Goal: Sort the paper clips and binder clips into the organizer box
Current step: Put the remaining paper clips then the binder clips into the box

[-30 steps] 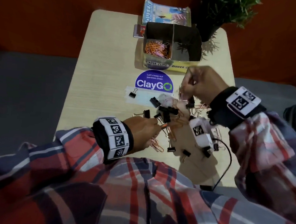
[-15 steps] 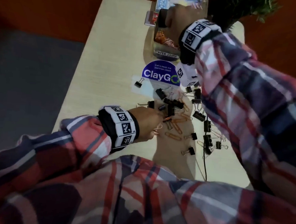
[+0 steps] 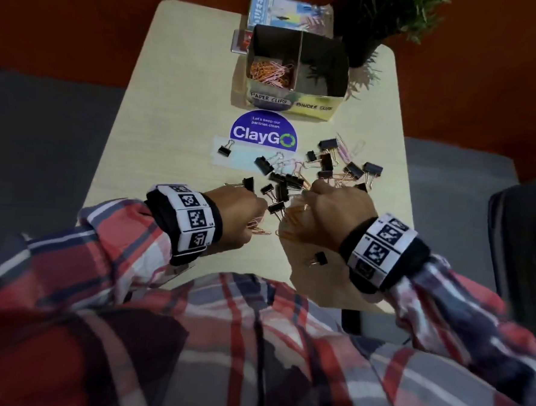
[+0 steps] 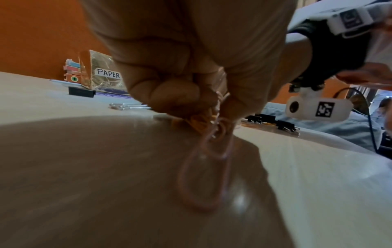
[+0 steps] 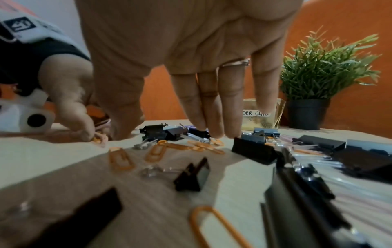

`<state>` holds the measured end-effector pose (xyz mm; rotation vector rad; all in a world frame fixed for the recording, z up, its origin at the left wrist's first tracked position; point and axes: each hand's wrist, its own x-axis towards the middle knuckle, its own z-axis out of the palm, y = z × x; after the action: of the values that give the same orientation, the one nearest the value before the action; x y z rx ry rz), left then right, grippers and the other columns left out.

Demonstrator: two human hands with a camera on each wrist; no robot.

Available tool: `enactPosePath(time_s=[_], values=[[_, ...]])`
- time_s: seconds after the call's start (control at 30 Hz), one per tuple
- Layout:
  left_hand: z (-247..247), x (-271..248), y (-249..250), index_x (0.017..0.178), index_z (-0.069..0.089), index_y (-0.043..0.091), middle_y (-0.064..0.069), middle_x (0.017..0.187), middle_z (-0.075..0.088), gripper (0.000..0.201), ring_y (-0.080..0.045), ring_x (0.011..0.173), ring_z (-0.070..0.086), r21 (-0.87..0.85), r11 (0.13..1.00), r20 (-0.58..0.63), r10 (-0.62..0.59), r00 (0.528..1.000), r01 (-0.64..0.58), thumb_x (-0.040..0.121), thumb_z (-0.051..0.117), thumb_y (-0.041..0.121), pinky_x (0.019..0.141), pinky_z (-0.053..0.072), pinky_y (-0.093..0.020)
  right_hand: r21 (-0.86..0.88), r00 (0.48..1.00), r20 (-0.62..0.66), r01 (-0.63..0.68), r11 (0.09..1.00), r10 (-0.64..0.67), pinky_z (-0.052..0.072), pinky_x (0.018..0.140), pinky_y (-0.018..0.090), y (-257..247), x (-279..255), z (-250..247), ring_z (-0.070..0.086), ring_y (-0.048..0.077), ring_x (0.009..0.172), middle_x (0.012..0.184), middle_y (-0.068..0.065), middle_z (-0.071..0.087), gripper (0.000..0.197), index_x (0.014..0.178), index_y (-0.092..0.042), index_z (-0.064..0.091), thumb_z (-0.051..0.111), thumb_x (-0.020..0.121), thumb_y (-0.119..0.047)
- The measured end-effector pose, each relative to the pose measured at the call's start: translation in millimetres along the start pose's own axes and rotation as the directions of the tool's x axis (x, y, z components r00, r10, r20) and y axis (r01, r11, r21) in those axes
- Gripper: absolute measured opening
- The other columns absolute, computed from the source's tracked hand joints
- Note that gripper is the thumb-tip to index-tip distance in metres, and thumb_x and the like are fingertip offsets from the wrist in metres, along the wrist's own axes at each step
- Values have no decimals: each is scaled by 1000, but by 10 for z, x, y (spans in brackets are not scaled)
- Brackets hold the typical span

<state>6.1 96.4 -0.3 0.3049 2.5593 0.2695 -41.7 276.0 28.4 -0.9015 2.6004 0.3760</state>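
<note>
The organizer box (image 3: pixel 291 102) stands at the table's far end; its left compartment holds orange and pink paper clips (image 3: pixel 270 72), and its right one is in shadow. Black binder clips (image 3: pixel 285 180) and loose orange paper clips (image 5: pixel 203 146) lie scattered mid-table. My left hand (image 3: pixel 244 210) pinches a small bunch of pink and orange paper clips (image 4: pixel 203 167) against the table. My right hand (image 3: pixel 335 207) hovers over the pile with straight fingers (image 5: pixel 212 109) pointing down, their tips touching the clips and holding nothing.
A potted plant (image 3: pixel 384 24) stands right of the box, with a booklet (image 3: pixel 288 9) behind it. A blue ClayGo sticker (image 3: pixel 264 132) lies in front of the box. One binder clip (image 3: pixel 320 257) lies near the table's front edge. Grey seating flanks the table.
My right hand, over the organizer box half a second ago, has come back down to the clip pile. The left hand has stayed at the pile holding paper clips.
</note>
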Motion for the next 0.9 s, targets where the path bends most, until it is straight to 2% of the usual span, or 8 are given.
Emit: enactPosePath(time_s=[0.13,0.23,0.33,0.4,0.57,0.67,0.77,0.9], values=[[14,3,-14,83,46,20,-1,85,57,15,-24,79,50,-72,997,11,4,1000,-3,79,59,15,64,38,-30,-24,1000,10,-10,1000,11,35,103,41,-81,31,76,64,20,97,114,-1,56,46,115,-24,60,50,86,-57],[23,1,-32,81,47,19,0,82,55,14,-23,77,47,-68,998,15,5,1000,-4,79,60,15,61,35,-29,54,999,16,-28,998,28,30,110,45,-120,63,84,64,19,99,113,-4,56,29,112,-32,62,45,92,-45],[22,-5,-69,78,48,20,6,72,49,13,-19,73,45,-96,995,8,-20,1000,21,79,60,13,53,30,-26,85,999,-47,-24,996,28,44,90,36,-175,76,121,65,22,93,106,-5,59,25,104,-27,66,45,94,-36],[9,-20,-99,75,50,21,10,69,49,13,-17,71,47,-160,986,-14,-51,999,48,78,59,12,52,32,-24,102,998,-39,-42,994,47,45,75,31,-210,89,121,64,25,97,106,-3,60,24,106,-24,66,46,95,-29],[-182,-14,-173,81,62,16,9,68,57,7,-10,64,52,-306,947,-42,-110,993,92,80,59,10,52,35,-20,30,999,49,1,1000,-2,47,74,34,-300,158,7,63,29,101,107,4,64,26,108,-17,65,44,96,-24],[-455,87,-242,78,62,17,6,71,63,6,-11,66,57,-372,926,-81,-102,992,65,84,64,18,60,42,-21,37,996,87,3,999,-6,41,71,31,-348,181,-88,63,29,98,102,4,67,30,102,-16,65,38,96,-28],[-861,278,-315,79,60,16,8,72,58,11,-5,64,51,-405,914,-189,-121,975,35,87,65,23,56,39,-19,79,993,112,-33,996,24,41,71,30,-373,170,-156,63,27,93,90,4,64,28,85,-19,59,35,92,-31],[-1440,686,-419,85,64,13,1,80,61,4,-16,76,54,-304,951,-342,-158,926,49,82,66,12,66,43,-26,86,993,118,-43,995,33,40,69,29,-382,187,-173,62,25,90,90,2,65,27,83,-20,58,34,92,-30]])
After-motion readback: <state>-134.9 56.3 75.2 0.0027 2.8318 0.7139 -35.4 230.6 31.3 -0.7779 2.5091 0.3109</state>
